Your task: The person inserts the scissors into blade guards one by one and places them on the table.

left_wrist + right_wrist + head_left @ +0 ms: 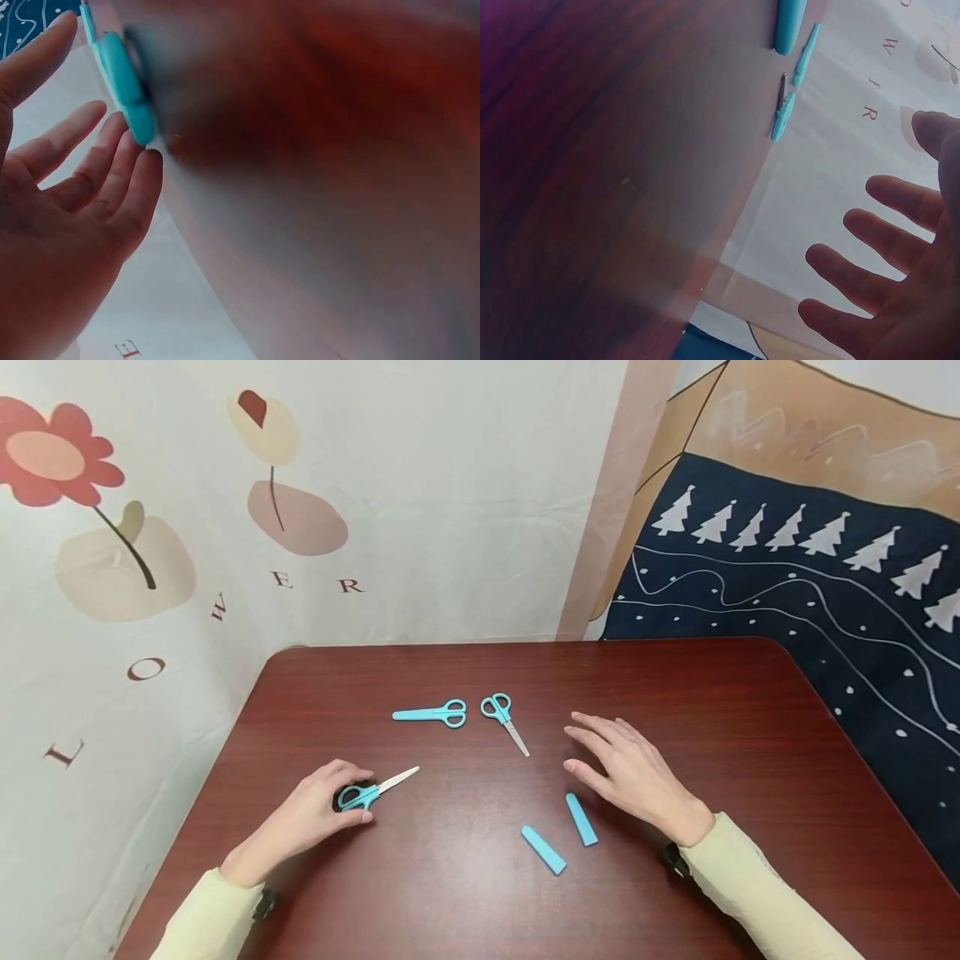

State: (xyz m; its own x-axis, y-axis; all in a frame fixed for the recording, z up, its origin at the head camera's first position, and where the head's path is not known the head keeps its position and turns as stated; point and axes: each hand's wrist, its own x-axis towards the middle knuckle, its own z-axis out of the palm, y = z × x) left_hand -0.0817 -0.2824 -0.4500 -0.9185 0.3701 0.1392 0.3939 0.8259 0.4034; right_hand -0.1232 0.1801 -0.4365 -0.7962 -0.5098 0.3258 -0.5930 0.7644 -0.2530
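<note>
Left grip (pixel 311 810): thumb and fingers curved round the handles of turquoise plastic scissors (pixel 367 794) with a bare pale blade; cannot tell how firm the hold is. Blade aims rightward and away from the wearer. If the hold is slack, the scissors could twist or drop.

Right grip (pixel 633 772): holds nothing; fingers spread, above the smooth red-brown table (pixel 465 893). Just nearer the wearer from it, a narrow turquoise plastic sheath (pixel 582 821); a second turquoise sheath (pixel 543 850) further toward the left grip. A careless brush might skid either one.

Beyond, between the grips: turquoise scissors with bare blade (pixel 506 720), point toward the right grip's thumb side, so a leftward sweep there risks a prick. Left of those, sheathed turquoise scissors (pixel 423 715).

Farthest out: dark red letters (pixel 349 586) L, O, W, E, R on a white flower-print cloth (pixel 450 502). No brand readable on scissors or sheaths.
</note>
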